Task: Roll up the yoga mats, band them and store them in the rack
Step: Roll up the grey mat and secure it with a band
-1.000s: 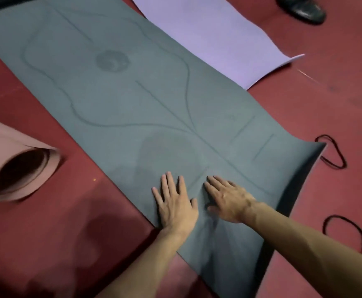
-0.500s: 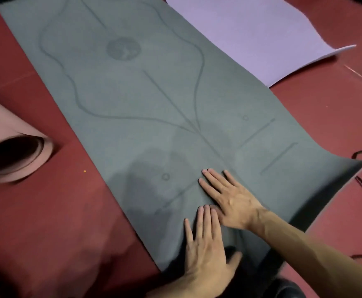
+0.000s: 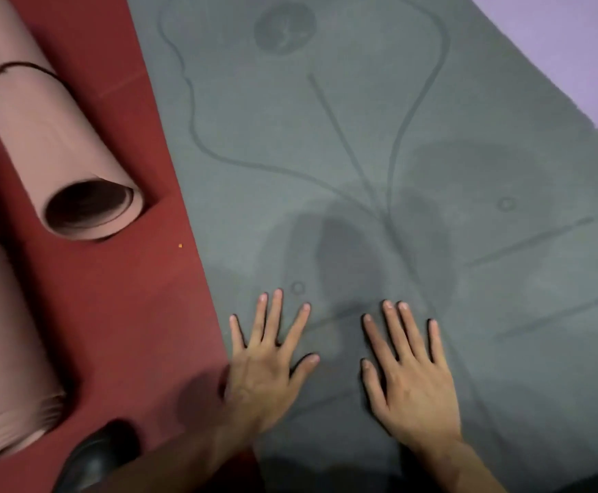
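Grey yoga mat (image 3: 361, 144) runs lengthwise away from left hand (image 3: 269, 371) and right hand (image 3: 411, 382), both flat, splayed, gripping nothing.

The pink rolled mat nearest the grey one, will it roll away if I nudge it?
Probably: the pink rolled mat is a cylinder lying on its side on the red floor. Its black band likely stops it unrolling. Its hollow, loose winding suggests it squashes when gripped.

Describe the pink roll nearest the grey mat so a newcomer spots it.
Left of the flat grey mat, two pink rolls lie on the red floor. The nearer roll shows a dark hollow end; the neighbour has a tightly layered end.
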{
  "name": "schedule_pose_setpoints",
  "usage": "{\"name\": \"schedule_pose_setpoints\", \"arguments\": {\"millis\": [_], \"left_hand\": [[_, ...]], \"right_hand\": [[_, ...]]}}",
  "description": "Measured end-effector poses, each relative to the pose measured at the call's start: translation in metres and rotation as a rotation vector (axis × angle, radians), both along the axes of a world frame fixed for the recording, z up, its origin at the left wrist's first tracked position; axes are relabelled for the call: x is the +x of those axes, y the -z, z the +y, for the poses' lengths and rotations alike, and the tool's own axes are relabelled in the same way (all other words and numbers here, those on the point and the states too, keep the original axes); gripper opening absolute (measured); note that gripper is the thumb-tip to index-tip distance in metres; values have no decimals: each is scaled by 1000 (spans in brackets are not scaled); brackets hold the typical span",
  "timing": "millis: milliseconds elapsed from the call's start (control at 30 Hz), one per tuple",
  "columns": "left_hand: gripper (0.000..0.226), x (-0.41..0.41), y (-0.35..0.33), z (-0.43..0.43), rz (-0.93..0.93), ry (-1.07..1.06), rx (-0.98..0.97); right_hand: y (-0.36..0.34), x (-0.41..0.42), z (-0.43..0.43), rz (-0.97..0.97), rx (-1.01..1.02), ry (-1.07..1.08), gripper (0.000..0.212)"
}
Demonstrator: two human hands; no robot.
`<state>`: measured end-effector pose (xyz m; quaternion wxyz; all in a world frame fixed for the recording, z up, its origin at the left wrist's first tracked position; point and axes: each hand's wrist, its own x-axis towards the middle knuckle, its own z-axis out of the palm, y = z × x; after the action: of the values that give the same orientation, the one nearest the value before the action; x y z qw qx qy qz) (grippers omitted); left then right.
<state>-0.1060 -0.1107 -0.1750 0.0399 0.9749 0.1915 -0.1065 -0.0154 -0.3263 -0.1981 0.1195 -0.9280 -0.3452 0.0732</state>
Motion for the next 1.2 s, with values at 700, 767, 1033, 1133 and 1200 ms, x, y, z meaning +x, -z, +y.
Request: {"name": "schedule_pose_setpoints", "arguments": {"millis": [700, 767, 1033, 1133, 1200], "left_hand": [[72, -20, 13, -35, -93, -151, -196], [74, -30, 1, -76, -109, -256, -336], [115, -74, -17, -156, 36, 5, -391], [131, -73, -24, -169, 143, 136, -363], [121, -73, -29, -169, 216, 237, -382]], "right_hand": [[5, -7, 3, -87, -99, 16, 64], [6, -6, 3, -70, -120, 26, 64], [1, -9, 4, -15, -126, 32, 65], [-10, -7, -11, 118, -67, -12, 71], [-21, -6, -28, 242, -67, -33, 76]]}}
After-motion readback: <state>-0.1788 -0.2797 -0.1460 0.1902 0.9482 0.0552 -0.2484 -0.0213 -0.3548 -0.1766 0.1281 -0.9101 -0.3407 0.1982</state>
